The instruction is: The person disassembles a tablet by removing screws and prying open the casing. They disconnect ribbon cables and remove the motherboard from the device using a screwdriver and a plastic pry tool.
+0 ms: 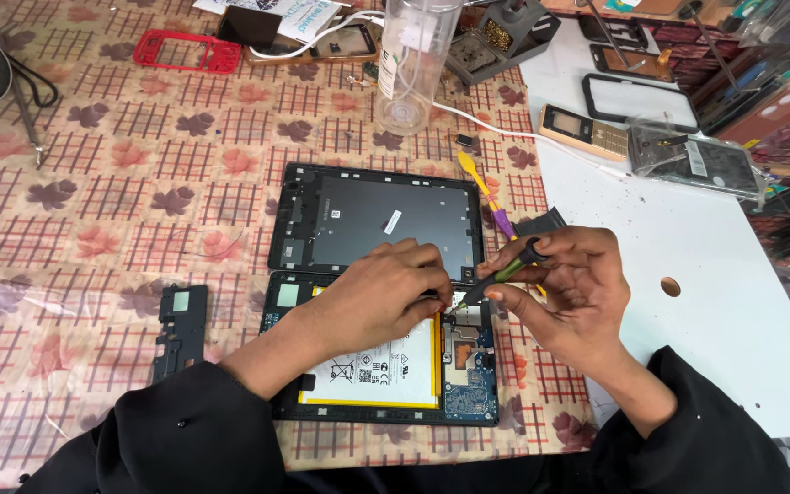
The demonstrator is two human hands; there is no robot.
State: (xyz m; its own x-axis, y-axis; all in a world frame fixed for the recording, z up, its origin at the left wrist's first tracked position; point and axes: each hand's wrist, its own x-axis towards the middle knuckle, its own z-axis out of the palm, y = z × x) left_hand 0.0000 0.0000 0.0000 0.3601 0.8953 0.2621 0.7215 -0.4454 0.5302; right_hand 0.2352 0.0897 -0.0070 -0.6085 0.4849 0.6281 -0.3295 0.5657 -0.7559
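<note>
2 hands [386,297] on opened tablet [381,366]

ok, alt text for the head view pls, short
Two hands work on an opened tablet: the right hand holds a green-handled screwdriver tip-down by the white battery, the left hand steadies beside it. The removed back cover lies above on a leaf-patterned tablecloth.

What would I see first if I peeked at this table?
You'd first spot the opened tablet in the middle near the front, its white battery showing. Both hands are on it: the right hand pokes a green-handled screwdriver inside, beside the left hand. Just behind lies the tablet's dark back cover.
</note>
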